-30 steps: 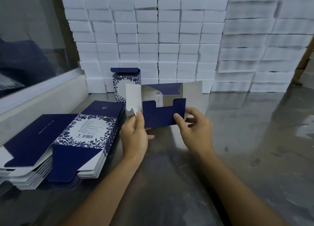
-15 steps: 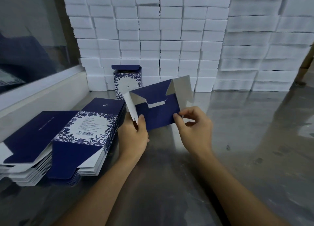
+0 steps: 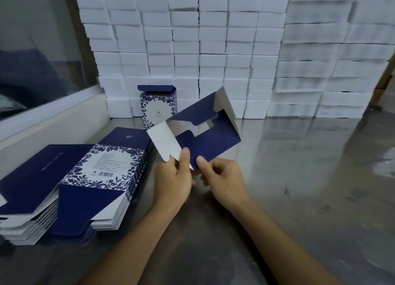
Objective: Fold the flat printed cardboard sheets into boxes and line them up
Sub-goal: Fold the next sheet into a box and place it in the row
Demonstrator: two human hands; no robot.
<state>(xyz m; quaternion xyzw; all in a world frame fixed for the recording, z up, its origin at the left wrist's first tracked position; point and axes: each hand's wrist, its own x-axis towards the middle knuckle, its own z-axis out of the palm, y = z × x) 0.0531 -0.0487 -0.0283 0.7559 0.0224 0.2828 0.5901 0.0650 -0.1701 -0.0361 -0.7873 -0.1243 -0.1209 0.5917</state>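
A half-formed navy and white cardboard box (image 3: 209, 142) is held above the metal table, tilted up to the right, its end flaps spread and the white inside showing. My left hand (image 3: 174, 177) pinches its lower left edge beside a white flap. My right hand (image 3: 222, 181) pinches the lower corner of the navy flap with thumb and fingers. A stack of flat printed sheets (image 3: 96, 177) with blue leaf print lies at the left, and another navy stack (image 3: 25, 190) sits further left. One folded box (image 3: 157, 106) stands upright at the back.
Walls of stacked white foam blocks (image 3: 192, 49) and taller white stacks (image 3: 333, 55) line the back of the steel table (image 3: 299, 188). A white ledge (image 3: 49, 120) with a glass pane runs along the left side.
The box has swung from facing me to tilted up to the right, and its flaps have spread apart. My right hand has shifted left to the lower corner, close to my left hand.
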